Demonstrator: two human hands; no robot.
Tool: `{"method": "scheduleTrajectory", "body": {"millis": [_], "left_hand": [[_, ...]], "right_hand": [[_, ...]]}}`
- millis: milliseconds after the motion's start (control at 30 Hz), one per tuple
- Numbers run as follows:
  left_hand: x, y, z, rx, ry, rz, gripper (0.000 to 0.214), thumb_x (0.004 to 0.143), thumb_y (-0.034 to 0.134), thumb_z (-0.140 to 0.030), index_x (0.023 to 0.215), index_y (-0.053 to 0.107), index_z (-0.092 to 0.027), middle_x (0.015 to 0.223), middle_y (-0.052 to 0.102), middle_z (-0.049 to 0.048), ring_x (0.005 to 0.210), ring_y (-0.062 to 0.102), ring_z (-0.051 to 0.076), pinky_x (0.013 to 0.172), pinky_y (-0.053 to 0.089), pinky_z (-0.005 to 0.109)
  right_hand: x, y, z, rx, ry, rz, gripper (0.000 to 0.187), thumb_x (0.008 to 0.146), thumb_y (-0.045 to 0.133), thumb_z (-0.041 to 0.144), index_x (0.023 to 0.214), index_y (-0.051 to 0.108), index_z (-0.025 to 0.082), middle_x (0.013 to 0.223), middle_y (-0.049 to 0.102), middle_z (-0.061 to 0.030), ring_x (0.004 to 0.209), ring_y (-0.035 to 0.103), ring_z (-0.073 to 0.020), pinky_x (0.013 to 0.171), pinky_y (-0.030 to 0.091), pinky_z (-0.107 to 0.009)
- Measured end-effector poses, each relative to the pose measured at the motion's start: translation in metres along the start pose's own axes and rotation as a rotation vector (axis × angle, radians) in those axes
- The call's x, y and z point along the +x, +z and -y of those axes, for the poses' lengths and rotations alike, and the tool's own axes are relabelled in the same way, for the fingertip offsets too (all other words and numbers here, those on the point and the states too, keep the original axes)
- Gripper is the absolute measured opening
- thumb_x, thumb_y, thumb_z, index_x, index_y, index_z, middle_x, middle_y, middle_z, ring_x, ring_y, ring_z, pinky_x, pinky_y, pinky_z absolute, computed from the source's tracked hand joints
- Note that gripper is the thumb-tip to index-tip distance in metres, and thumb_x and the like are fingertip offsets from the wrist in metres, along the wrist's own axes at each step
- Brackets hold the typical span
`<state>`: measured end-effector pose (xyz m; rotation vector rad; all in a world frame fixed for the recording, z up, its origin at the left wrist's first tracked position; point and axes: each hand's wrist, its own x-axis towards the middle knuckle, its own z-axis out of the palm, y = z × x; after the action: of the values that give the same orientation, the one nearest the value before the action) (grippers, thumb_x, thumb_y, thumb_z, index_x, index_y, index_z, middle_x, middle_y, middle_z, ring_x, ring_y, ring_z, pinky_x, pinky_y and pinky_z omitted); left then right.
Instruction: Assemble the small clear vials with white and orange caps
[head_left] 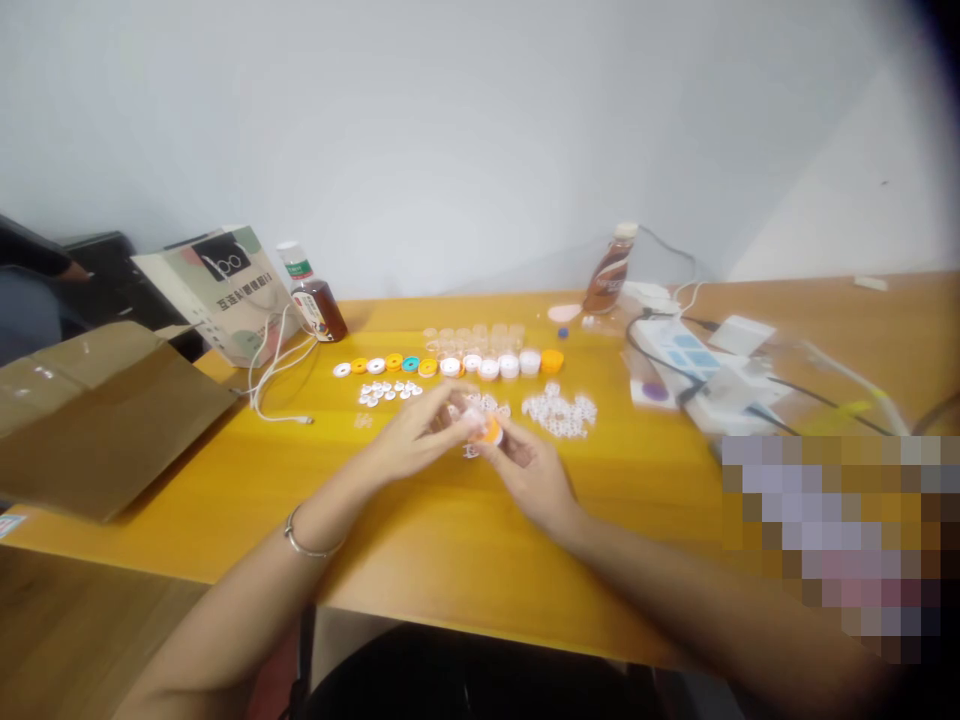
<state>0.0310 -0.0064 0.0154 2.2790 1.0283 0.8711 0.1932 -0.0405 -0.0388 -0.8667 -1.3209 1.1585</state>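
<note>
Both hands meet over the middle of the table. My left hand point(427, 430) is closed round a small clear plastic piece point(472, 418), blurred in this view. Against it, my right hand point(536, 470) pinches an orange cap point(491, 430). Just beyond the hands runs a row of round caps in white, orange and blue point(411, 364). Clear plastic cups point(495, 338) stand in rows behind the caps. Small white parts point(390, 392) lie left of the hands, and a pile of small white pieces point(561, 413) lies to the right.
At the left are an open cardboard box point(112, 420), a paper bag point(217, 290), a brown bottle point(322, 310) and a white cable point(274, 385). A drink bottle point(609, 270) stands at the back right, near power strips point(727, 400) and tangled cords.
</note>
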Motion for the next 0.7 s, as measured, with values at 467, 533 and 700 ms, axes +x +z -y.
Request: {"method": "scheduleTrajectory", "body": {"millis": [467,533,700], "left_hand": [[-0.002,0.0,0.001,0.059,0.008,-0.048,0.026,0.076,0.061,-0.039,0.088,0.064,-0.016,0.065,0.061,0.0014,0.056,0.05,0.01,0.055,0.042,0.022],[0.0,-0.001,0.001,0.003,-0.002,-0.006,0.024,0.077,0.059,-0.037,0.089,0.064,-0.016,0.07,0.063,0.0024,0.061,0.052,0.011,0.058,0.043,0.023],[0.004,-0.008,0.008,-0.155,-0.015,0.148,0.022,0.079,0.055,-0.031,0.094,0.064,-0.018,0.085,0.065,0.0042,0.073,0.055,0.013,0.068,0.044,0.026]], "right_hand": [[-0.001,0.0,-0.011,-0.067,-0.018,-0.053,0.042,0.072,0.066,0.03,0.113,0.06,0.024,0.119,0.061,-0.0045,0.11,0.056,-0.0223,0.1,0.041,-0.043],[-0.001,0.0,-0.008,-0.082,-0.009,-0.051,0.04,0.073,0.065,0.031,0.112,0.06,0.024,0.117,0.062,-0.004,0.108,0.057,-0.0221,0.099,0.041,-0.043],[-0.002,0.001,0.006,-0.017,0.027,0.083,0.032,0.076,0.062,0.033,0.106,0.064,0.026,0.104,0.068,0.0,0.096,0.062,-0.0196,0.092,0.047,-0.038]]}}
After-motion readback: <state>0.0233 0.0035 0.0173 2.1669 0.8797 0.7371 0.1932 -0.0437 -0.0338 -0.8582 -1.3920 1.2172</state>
